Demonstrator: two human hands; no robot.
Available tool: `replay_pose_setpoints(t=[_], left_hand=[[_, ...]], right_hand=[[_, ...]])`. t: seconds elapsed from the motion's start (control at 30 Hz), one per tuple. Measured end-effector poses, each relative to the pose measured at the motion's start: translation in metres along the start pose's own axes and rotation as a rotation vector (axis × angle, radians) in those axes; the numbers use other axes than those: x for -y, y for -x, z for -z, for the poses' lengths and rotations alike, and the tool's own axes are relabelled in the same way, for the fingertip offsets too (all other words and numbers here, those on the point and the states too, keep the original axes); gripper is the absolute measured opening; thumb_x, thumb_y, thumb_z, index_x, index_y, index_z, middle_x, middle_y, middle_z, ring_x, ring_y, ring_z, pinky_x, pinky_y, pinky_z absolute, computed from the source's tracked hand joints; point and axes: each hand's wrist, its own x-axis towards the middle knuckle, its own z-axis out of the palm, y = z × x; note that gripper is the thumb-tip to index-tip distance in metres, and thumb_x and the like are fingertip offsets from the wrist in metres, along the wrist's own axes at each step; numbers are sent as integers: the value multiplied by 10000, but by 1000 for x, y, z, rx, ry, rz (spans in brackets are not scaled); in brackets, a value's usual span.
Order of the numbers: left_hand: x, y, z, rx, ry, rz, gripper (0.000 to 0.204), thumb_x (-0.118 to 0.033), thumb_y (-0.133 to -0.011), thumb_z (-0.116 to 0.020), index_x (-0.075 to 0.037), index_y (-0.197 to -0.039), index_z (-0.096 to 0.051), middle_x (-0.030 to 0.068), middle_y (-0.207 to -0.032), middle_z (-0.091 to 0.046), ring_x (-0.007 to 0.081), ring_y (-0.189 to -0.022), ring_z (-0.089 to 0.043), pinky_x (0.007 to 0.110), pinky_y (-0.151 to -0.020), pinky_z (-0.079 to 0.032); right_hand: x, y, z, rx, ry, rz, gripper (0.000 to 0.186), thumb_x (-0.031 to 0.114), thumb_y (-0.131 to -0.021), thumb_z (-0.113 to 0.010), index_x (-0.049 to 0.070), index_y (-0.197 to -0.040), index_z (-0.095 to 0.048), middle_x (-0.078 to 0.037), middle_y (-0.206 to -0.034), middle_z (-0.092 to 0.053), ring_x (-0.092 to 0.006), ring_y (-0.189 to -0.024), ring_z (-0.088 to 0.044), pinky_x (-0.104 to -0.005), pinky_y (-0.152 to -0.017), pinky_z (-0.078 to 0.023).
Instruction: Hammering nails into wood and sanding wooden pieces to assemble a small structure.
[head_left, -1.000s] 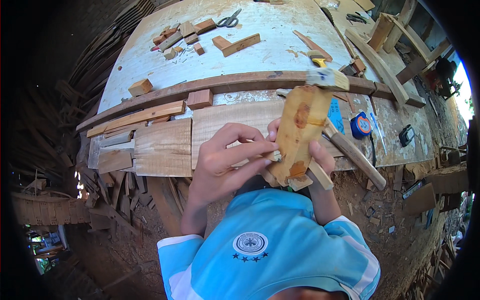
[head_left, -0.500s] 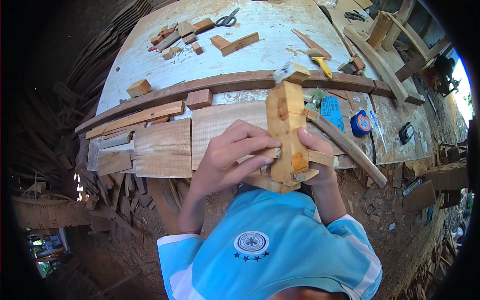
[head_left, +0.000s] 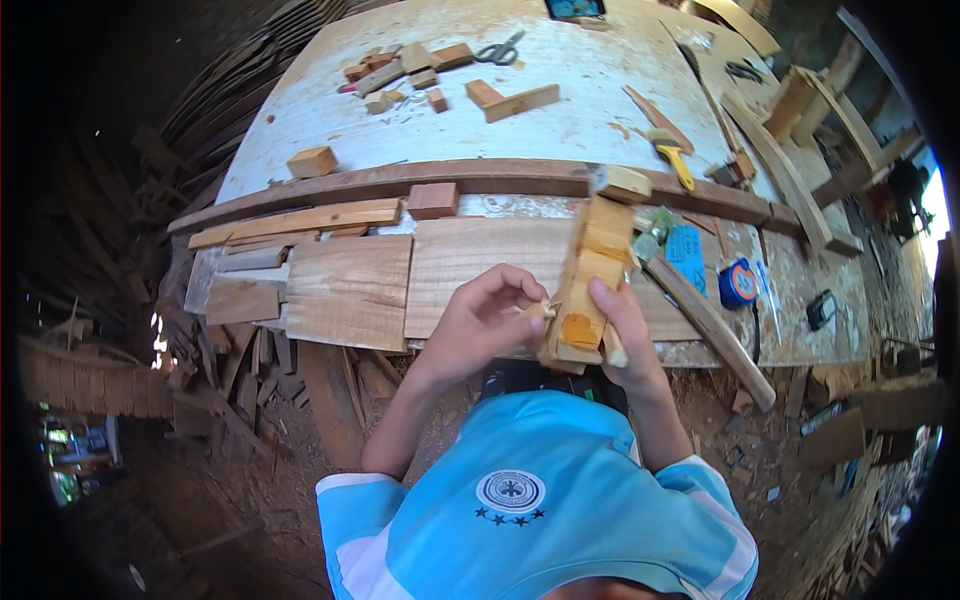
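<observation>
A yellowish wooden block assembly (head_left: pixel 597 255) with dark knots and small wooden pieces sticking out stands tilted in front of me, over the table's near edge. My right hand (head_left: pixel 628 335) grips its lower right side, thumb on the front face. On its lower left, my left hand (head_left: pixel 492 318) pinches the end of a small pale wooden piece (head_left: pixel 546 308) between thumb and fingers. Whether that piece is fixed to the block is hard to see. A pale smaller block (head_left: pixel 622 184) shows at the top end of the assembly.
Flat boards (head_left: pixel 348 290) lie along the near edge, below a long brown beam (head_left: pixel 400 180). To the right are a wooden handle (head_left: pixel 710 335), blue sandpaper (head_left: pixel 686 258), a blue tape measure (head_left: pixel 738 284) and a yellow-handled brush (head_left: pixel 677 165). Scissors (head_left: pixel 500 50) and wood offcuts (head_left: pixel 415 60) sit farther back.
The block has tilted, its top leaning right, and its side pieces have turned. My left hand has drawn slightly away from its face to its left edge. The whole view has shifted a little.
</observation>
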Motion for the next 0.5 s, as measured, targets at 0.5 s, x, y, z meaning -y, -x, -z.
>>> replay_pose_setpoints(t=[0.5], left_hand=[[38,-18,33,-282,764,196,653,-534,-872,-490,-100,-1342,-360,126,-1233,-510,259,-1125,-539,407,-938,-468]], right_hand=[[-8,-45,-28,135,1120,620,704,256,-755,-709,-58,-1299,-391,-264,-1189,-500,-396,-1015,-561,-424,-859,-468]])
